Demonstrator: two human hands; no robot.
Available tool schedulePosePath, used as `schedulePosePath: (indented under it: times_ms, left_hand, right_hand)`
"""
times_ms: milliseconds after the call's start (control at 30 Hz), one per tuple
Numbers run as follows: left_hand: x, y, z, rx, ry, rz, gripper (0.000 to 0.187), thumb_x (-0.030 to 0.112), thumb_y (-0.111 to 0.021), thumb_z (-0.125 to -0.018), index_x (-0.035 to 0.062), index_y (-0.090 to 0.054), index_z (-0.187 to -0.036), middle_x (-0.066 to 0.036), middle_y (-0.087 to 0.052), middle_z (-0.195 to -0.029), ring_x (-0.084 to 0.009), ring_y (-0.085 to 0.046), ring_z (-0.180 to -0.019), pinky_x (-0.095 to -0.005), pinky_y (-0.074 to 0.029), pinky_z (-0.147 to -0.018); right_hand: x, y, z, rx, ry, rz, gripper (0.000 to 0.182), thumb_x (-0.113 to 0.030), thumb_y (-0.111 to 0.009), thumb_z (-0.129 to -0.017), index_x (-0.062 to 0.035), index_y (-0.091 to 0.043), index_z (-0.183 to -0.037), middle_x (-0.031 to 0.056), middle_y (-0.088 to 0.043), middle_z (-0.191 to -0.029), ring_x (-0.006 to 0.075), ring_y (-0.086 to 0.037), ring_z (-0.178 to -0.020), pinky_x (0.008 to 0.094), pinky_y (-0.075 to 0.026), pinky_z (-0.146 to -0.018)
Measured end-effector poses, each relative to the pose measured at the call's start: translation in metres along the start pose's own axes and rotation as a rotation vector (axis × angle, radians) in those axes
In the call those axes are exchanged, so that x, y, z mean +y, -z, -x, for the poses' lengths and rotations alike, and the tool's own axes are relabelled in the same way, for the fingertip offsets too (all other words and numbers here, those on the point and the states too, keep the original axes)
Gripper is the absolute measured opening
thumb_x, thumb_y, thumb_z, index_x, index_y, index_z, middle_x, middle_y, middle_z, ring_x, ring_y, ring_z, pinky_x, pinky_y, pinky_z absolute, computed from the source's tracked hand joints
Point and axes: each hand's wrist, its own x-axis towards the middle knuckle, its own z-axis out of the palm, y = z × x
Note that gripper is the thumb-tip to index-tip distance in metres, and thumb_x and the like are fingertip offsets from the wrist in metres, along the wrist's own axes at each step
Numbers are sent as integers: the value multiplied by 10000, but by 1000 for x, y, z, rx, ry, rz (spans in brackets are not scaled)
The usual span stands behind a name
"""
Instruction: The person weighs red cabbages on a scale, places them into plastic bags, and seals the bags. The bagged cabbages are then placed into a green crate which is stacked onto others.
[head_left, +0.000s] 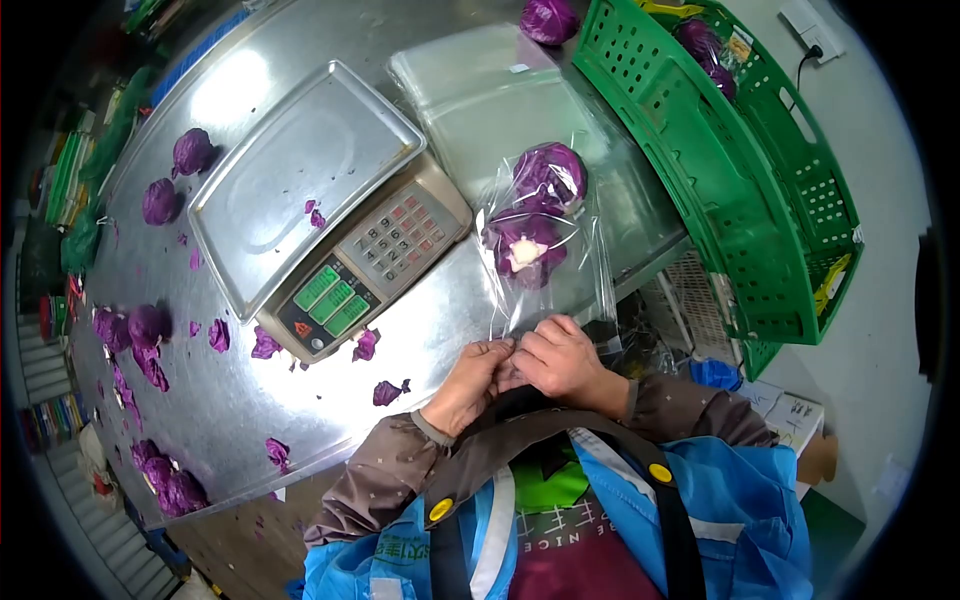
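A clear plastic bag (585,275) lies on the steel table with two purple cabbages inside. The nearer cabbage (508,232) shows its pale cut stem, and the farther cabbage (553,172) sits just behind it. My left hand (466,386) and my right hand (568,364) meet at the bag's near end, close to my body. Fingers of both are closed in a pinch on the gathered plastic. Curled knuckles hide the exact grip. Flat clear bags (500,95) lie stacked beyond the cabbages.
A weighing scale (330,200) with a lit green display stands left of the bag. Several purple cabbages (148,325) and torn leaves (387,392) lie across the table (330,420). Green crates (690,180) stand at the right, and another cabbage (548,20) sits at the far edge.
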Motion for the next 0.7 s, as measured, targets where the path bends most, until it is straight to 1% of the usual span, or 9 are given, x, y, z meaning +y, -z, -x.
schedulePosePath:
  times_ms: [133, 300, 367, 467, 500, 533, 567, 667, 700]
  left_hand:
    - [-12, -2, -7, 31, -136, -265, 247, 143, -425, -912, -28, -583, -830, -78, -603, -743, -122, -578, -675, -224, -478, -615]
    - [0, 11, 2, 55, -236, -455, 225, 124, -452, -904, -56, -585, -885, -107, -636, -820, -108, -572, -720, -221, -447, -707]
    - [11, 32, 1, -61, -202, -544, 202, 109, -484, -885, -68, -555, -954, -107, -640, -853, -105, -578, -778, -236, -441, -751]
    - [37, 46, 5, -166, -371, -911, 369, -13, -513, -816, -15, -436, -1176, -100, -592, -1009, -160, -584, -864, -278, -450, -798]
    - [42, 46, 4, -32, -438, -907, 449, -44, -535, -784, 3, -403, -1211, -110, -577, -1025, -178, -582, -882, -289, -453, -800]
    - [40, 41, 1, 350, -543, -1110, 546, -63, -557, -738, -3, -347, -1239, -141, -568, -979, -229, -567, -932, -309, -462, -776]
    - [34, 28, -2, 586, -1017, -1354, 509, -20, -564, -727, 22, -405, -1209, -166, -529, -1014, -284, -554, -942, -346, -459, -770]
    - [20, 19, -25, 433, -1472, -1847, 472, 40, -553, -687, 174, -528, -1138, -143, -400, -1198, -304, -412, -1123, -471, -357, -891]
    - [16, 13, -25, 268, -1369, -1925, 504, 53, -558, -675, 229, -524, -1146, -106, -363, -1266, -297, -332, -1191, -498, -278, -946]
  right_hand:
    - [2, 9, 11, -80, -1, -5, 115, -175, -531, -660, -88, -495, -726, 42, -456, -743, 207, -460, -751, 338, -378, -696]
    - [40, 86, 194, -698, -51, 70, 151, -172, -579, -645, -94, -576, -775, 85, -510, -774, 253, -486, -814, 366, -414, -692]
    - [44, 127, 312, -1138, -681, 288, 254, -151, -526, -724, -41, -582, -946, 181, -568, -919, 303, -550, -901, 422, -435, -727]
    - [55, 132, 259, -1201, -826, 200, 300, -140, -525, -725, -62, -576, -1010, 203, -571, -921, 311, -545, -940, 418, -440, -714]
    - [62, 128, 202, -1117, -888, 123, 411, -128, -552, -717, -82, -525, -1125, 186, -554, -1013, 317, -521, -1002, 401, -448, -697]
    - [61, 118, 178, -573, -681, 177, 518, -106, -586, -702, -87, -459, -1203, 168, -495, -1132, 305, -493, -1052, 374, -449, -719]
    - [63, 116, 121, -376, -678, 136, 541, -78, -604, -693, -123, -450, -1209, 130, -437, -1203, 299, -468, -1066, 393, -421, -799]
    - [89, 94, 62, -141, -214, 235, 446, -97, -571, -713, -179, -497, -1145, 75, -434, -1200, 273, -457, -1062, 454, -354, -908]
    - [94, 89, 51, -186, -57, 256, 407, -106, -560, -719, -190, -512, -1115, 55, -431, -1200, 266, -451, -1067, 475, -334, -934]
